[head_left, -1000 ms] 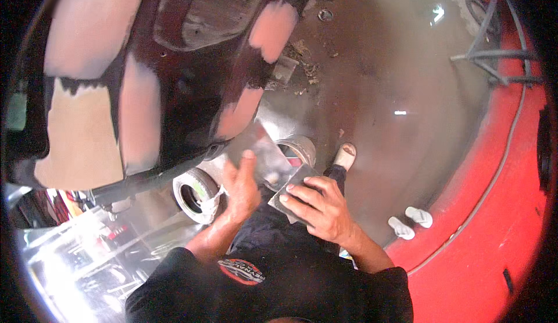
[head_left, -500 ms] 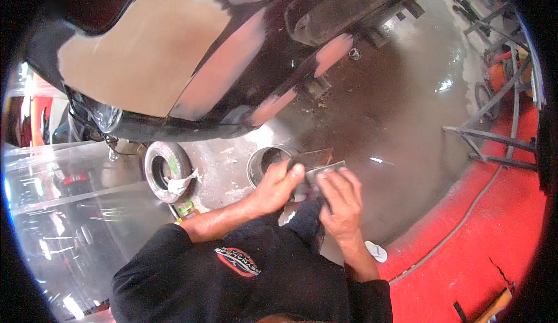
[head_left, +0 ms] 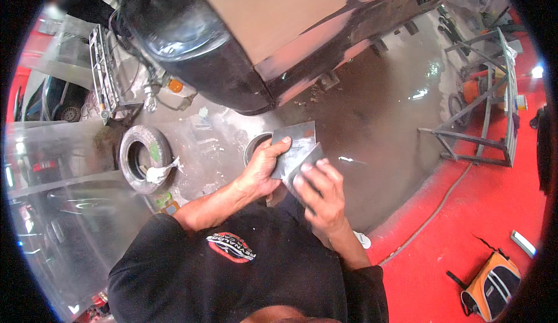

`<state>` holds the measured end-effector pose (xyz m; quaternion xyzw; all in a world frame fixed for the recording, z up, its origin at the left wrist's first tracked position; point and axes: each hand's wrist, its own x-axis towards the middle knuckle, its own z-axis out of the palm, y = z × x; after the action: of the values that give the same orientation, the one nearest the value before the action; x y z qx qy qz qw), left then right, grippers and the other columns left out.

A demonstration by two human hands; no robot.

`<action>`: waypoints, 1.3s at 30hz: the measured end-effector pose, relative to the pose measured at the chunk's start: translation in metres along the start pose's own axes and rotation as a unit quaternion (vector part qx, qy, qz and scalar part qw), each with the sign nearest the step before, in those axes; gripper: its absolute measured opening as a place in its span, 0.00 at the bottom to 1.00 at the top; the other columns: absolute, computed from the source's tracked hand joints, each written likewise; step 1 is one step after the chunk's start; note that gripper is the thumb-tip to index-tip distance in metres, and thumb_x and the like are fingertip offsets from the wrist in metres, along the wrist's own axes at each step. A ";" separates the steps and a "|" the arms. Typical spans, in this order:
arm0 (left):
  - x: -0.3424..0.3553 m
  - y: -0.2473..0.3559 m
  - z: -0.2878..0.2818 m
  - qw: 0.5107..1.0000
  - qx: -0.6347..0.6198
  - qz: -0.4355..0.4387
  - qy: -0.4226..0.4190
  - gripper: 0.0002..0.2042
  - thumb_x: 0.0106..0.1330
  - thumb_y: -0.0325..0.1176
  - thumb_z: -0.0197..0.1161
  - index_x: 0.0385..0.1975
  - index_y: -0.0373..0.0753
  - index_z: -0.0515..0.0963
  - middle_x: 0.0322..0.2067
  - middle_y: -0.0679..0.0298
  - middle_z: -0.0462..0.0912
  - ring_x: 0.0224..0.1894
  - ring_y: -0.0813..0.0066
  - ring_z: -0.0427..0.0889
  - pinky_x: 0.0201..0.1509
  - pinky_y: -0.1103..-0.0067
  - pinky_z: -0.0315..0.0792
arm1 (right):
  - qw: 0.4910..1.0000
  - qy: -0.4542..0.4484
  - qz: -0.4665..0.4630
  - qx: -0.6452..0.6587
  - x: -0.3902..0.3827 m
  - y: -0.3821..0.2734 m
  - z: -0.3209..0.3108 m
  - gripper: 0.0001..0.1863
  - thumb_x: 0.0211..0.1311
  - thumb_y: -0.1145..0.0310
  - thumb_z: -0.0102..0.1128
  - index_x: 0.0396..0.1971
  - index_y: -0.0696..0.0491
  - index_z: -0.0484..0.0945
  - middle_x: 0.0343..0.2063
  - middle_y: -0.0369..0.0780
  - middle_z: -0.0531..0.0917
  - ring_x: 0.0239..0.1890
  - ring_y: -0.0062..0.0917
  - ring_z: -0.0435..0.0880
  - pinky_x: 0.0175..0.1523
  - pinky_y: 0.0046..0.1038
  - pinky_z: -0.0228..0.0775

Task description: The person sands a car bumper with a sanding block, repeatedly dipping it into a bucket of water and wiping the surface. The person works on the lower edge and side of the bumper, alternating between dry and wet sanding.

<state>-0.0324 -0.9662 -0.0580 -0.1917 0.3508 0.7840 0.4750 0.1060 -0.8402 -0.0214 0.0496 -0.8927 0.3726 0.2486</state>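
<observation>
In front of my chest, my left hand [head_left: 260,171] grips a flat grey rectangular sheet [head_left: 301,133], its thumb pressed on the upper face. Light smears mark that sheet. My right hand [head_left: 326,200] is closed on a second dark grey sheet [head_left: 311,157], tilted and overlapping the first one. What the sheets are made of I cannot tell. Just beyond my left hand, partly hidden by it, stands a round bucket [head_left: 250,150]. Farther off is a dark car body [head_left: 192,70] with beige and pink patches [head_left: 279,15].
A tyre [head_left: 129,159] with a white rag [head_left: 158,175] lies at left, beside transparent sheeting [head_left: 75,207]. At right stand a grey metal frame [head_left: 482,143] and a hose [head_left: 427,215] on red floor. An orange-black bag [head_left: 494,285] lies lower right.
My view has shifted left, so the car sits farther right and the bag shows whole. The sheets have turned, showing more of their faces; both hands still hold them.
</observation>
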 end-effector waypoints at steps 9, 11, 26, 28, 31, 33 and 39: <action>-0.077 0.049 0.014 0.958 0.194 0.201 -0.069 0.17 0.76 0.35 0.52 0.58 0.31 0.72 0.44 0.56 0.85 0.41 0.68 0.87 0.49 0.70 0.81 | 0.982 0.067 0.039 -0.174 0.014 -0.020 -0.010 0.33 0.37 0.85 0.57 0.52 0.55 0.83 0.53 0.42 0.82 0.54 0.42 0.78 0.62 0.42 0.69; -0.081 0.046 0.005 0.882 0.370 0.280 -0.087 0.18 0.77 0.36 0.50 0.59 0.31 0.73 0.44 0.58 0.85 0.41 0.72 0.85 0.49 0.72 0.80 | 0.983 0.016 0.041 -0.178 0.021 -0.029 -0.012 0.33 0.38 0.85 0.57 0.52 0.53 0.83 0.52 0.41 0.83 0.54 0.41 0.78 0.61 0.40 0.70; -0.035 -0.068 -0.088 0.841 0.394 0.249 0.275 0.15 0.76 0.36 0.52 0.50 0.31 0.78 0.41 0.65 0.83 0.43 0.77 0.78 0.48 0.75 0.74 | 0.735 0.163 0.404 0.519 -0.035 0.127 -0.013 0.28 0.68 0.72 0.61 0.65 0.61 0.67 0.56 0.47 0.79 0.59 0.42 0.79 0.64 0.44 0.71; -0.032 -0.090 -0.113 0.850 0.344 0.221 0.332 0.15 0.76 0.36 0.52 0.50 0.30 0.78 0.42 0.64 0.83 0.43 0.76 0.77 0.50 0.75 0.73 | 0.616 0.208 0.395 0.649 -0.023 0.143 -0.017 0.33 0.67 0.64 0.66 0.67 0.61 0.64 0.60 0.48 0.75 0.62 0.45 0.76 0.65 0.53 0.70; -0.035 -0.107 -0.137 0.848 0.309 0.189 0.386 0.17 0.75 0.37 0.54 0.51 0.28 0.76 0.43 0.61 0.83 0.45 0.74 0.77 0.51 0.73 0.72 | 0.566 0.132 0.374 0.723 -0.014 0.163 -0.015 0.44 0.63 0.44 0.65 0.71 0.51 0.58 0.68 0.47 0.66 0.66 0.51 0.69 0.63 0.70 0.64; -0.038 -0.118 -0.157 0.828 0.333 0.179 0.414 0.18 0.74 0.38 0.55 0.52 0.28 0.76 0.44 0.59 0.83 0.46 0.73 0.77 0.53 0.72 0.72 | 0.552 0.100 0.391 0.730 -0.003 0.164 -0.015 0.50 0.59 0.32 0.58 0.73 0.47 0.55 0.71 0.46 0.63 0.68 0.53 0.66 0.62 0.75 0.59; -0.034 -0.116 -0.154 0.807 0.369 0.183 0.423 0.20 0.73 0.40 0.58 0.53 0.27 0.75 0.47 0.56 0.82 0.48 0.69 0.78 0.55 0.71 0.71 | 0.344 0.100 0.309 0.881 0.028 0.168 0.010 0.46 0.60 0.36 0.60 0.73 0.45 0.60 0.70 0.48 0.64 0.71 0.59 0.57 0.62 0.80 0.48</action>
<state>0.0807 -1.0644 -0.1835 -0.2470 0.8086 0.5090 0.1616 0.0312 -0.7240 -0.1212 -0.0772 0.0309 0.9964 0.0156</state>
